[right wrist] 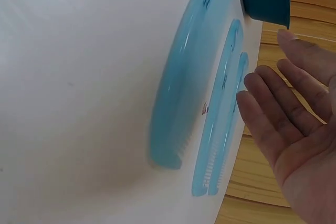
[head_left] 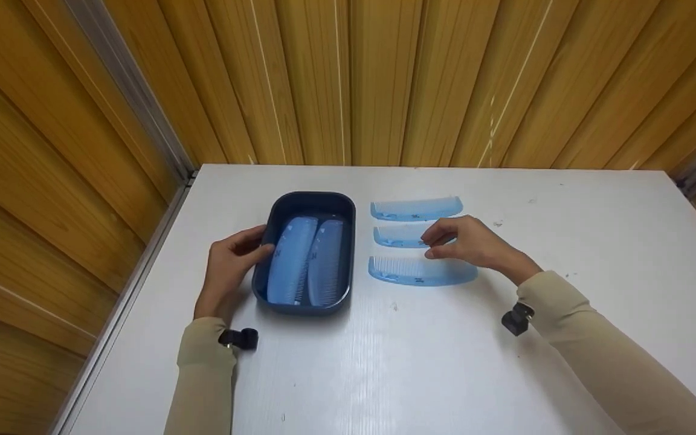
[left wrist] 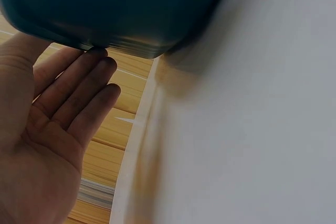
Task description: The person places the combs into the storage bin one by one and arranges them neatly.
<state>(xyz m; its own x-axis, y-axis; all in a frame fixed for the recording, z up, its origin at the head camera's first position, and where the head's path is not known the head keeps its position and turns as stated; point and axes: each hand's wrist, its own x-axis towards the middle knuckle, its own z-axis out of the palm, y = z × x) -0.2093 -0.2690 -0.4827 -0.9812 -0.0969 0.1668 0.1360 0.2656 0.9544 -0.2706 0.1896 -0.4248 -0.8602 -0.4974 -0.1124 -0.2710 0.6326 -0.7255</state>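
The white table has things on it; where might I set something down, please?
The table is bare in front of the tray, between the sleeves, and mostly so right of the right hand. It is crowded around the tray, which the left hand holds, and three combs beside it.

Box (head_left: 304, 310): on the table (head_left: 348, 374).
Inner combs (head_left: 289, 260): side by side in the box.
Outer combs (head_left: 402, 273): three on the table, right of the box, one behind another.
Left hand (head_left: 227, 266): touching the box's left wall.
Right hand (head_left: 464, 243): right of the box, near the middle outer comb (head_left: 393, 237).
Wall (head_left: 378, 84): behind the box.
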